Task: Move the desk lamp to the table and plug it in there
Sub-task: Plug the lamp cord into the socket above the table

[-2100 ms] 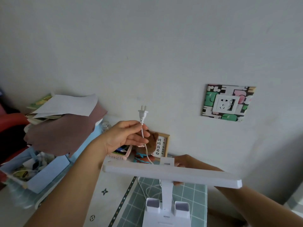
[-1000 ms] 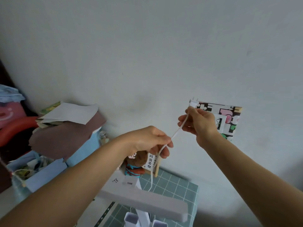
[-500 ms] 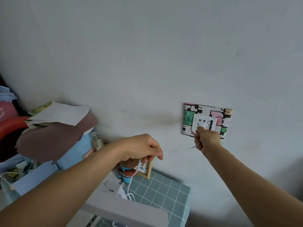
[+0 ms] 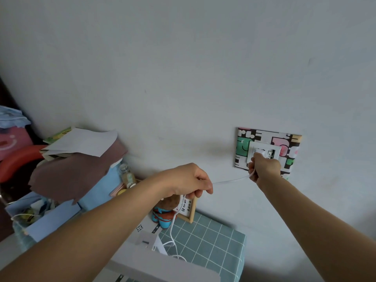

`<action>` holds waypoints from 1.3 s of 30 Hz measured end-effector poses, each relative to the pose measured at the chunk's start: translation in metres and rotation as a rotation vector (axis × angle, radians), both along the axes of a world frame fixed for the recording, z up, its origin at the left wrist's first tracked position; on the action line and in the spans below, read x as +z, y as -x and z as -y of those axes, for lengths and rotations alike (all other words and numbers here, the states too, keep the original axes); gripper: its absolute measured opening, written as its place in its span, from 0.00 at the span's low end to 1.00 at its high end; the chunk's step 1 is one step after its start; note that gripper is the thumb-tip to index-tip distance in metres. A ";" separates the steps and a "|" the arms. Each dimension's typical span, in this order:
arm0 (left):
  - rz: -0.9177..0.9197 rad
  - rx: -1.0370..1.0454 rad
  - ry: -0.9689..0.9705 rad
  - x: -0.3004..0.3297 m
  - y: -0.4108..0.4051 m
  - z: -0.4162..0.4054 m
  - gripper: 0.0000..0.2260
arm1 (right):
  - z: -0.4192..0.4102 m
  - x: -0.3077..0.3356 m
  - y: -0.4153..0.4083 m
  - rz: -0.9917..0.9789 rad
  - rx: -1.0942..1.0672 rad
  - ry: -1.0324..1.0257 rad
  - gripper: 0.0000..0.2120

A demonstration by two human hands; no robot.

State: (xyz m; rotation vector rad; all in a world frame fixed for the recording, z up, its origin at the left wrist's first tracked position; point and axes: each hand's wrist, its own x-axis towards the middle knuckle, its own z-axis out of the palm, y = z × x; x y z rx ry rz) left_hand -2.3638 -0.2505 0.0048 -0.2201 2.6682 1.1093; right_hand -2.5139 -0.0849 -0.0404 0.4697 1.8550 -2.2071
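The white desk lamp (image 4: 162, 267) stands at the bottom edge on the table with the green checked cloth (image 4: 213, 239); only its flat head and part of its post show. Its white cord (image 4: 230, 181) runs from the lamp up through my left hand (image 4: 189, 181), which pinches it, and on to my right hand (image 4: 264, 166). My right hand holds the plug (image 4: 259, 154) pressed against the white wall socket (image 4: 272, 152), inside a colourful patterned surround. The plug's prongs are hidden.
A small wooden frame (image 4: 188, 210) and a brown plush toy (image 4: 164, 214) stand against the wall behind the lamp. Left of them lie a blue box (image 4: 97, 192), a brown cloth (image 4: 77, 171), papers (image 4: 81, 143) and a small jar (image 4: 128, 176).
My right hand took the plug from my left hand and carried it right to the socket. My left hand now pinches the cord lower down. The view has tilted up, leaving less of the lamp visible.
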 end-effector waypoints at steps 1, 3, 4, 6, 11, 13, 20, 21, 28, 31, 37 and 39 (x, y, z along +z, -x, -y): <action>0.003 0.000 -0.005 -0.001 0.001 0.001 0.08 | 0.001 0.000 0.001 -0.007 -0.009 0.006 0.14; 0.011 0.000 -0.014 -0.002 0.002 0.003 0.08 | 0.002 0.001 0.003 -0.016 -0.022 0.010 0.15; 0.014 0.001 -0.018 -0.003 0.002 0.004 0.09 | 0.002 0.000 0.004 -0.018 -0.025 0.006 0.16; 0.016 0.001 -0.022 -0.004 0.004 0.005 0.09 | 0.003 -0.001 0.006 -0.025 -0.029 -0.004 0.16; 0.005 -0.011 -0.020 -0.004 0.011 0.004 0.09 | 0.006 -0.003 0.010 -0.044 -0.045 -0.031 0.17; 0.001 -0.016 -0.020 -0.004 0.014 0.004 0.09 | 0.006 -0.003 0.012 -0.043 -0.053 -0.035 0.16; -0.004 -0.007 -0.029 -0.008 0.018 0.007 0.09 | -0.004 0.001 0.020 -0.058 -0.031 -0.055 0.12; -0.005 -0.005 -0.032 -0.009 0.018 0.007 0.09 | -0.004 -0.001 0.022 -0.056 -0.032 -0.061 0.13; 0.041 0.034 -0.070 -0.015 0.015 0.015 0.08 | 0.006 -0.007 0.027 -0.046 -0.086 -0.062 0.14; 0.048 0.046 -0.089 -0.015 0.014 0.015 0.08 | 0.004 -0.007 0.030 -0.053 -0.082 -0.073 0.13; 0.013 0.074 -0.116 -0.014 0.006 0.001 0.08 | 0.004 -0.002 0.016 -0.042 -0.035 -0.086 0.12; -0.004 0.094 -0.092 -0.014 0.003 -0.002 0.08 | -0.002 -0.003 0.005 -0.062 0.024 -0.051 0.16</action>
